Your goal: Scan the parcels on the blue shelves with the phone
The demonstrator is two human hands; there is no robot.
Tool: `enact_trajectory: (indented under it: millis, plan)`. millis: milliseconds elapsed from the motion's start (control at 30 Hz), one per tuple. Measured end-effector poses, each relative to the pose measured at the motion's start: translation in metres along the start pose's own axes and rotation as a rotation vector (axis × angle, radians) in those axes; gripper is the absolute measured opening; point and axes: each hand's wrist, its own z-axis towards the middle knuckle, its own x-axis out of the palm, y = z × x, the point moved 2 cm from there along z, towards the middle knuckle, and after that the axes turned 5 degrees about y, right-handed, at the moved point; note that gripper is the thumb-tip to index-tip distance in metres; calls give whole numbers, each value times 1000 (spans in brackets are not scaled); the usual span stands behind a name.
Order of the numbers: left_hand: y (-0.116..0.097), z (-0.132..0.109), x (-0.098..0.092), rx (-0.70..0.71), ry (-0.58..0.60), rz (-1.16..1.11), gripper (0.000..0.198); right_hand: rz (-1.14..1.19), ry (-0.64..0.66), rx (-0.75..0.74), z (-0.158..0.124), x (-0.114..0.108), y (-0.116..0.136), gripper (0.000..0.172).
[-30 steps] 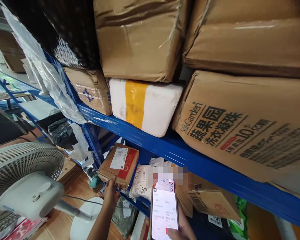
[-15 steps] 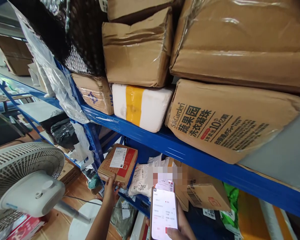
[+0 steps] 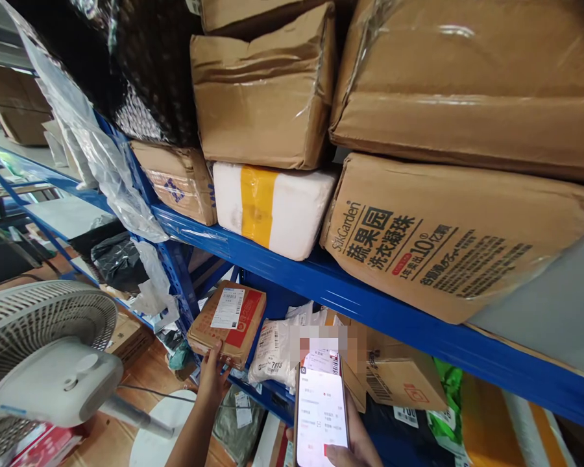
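Observation:
My left hand reaches up to the lower shelf and its fingers touch the bottom edge of a small cardboard parcel with a red panel and a white label. My right hand holds a phone upright at the bottom of the view, its bright screen facing me. Beside the parcel lies a white plastic mailer bag, and right of the phone sits a brown carton with a barcode label.
A blue metal shelf beam crosses the view. Above it are large cartons: one printed SilkGarden, a white foam box with yellow tape, and taped brown boxes. A white fan stands low on the left.
The view has shifted slightly. My left hand stays at the red-panel parcel's lower edge and my right hand keeps the phone in the same place.

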Motion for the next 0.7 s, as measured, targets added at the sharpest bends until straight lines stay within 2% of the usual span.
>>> enact_trajectory:
  millis: [333,567,700]
  plan:
    - [0,-2,0,15,-13,-24,31,-9,0,-10,4,-1,0,107]
    - [0,-28,-12,179,-17,-26,56,-21,-62,-13,1,-6,1,111]
    - [-2,-50,-27,317,46,-11,61,6,-42,1,-6,0,2,116]
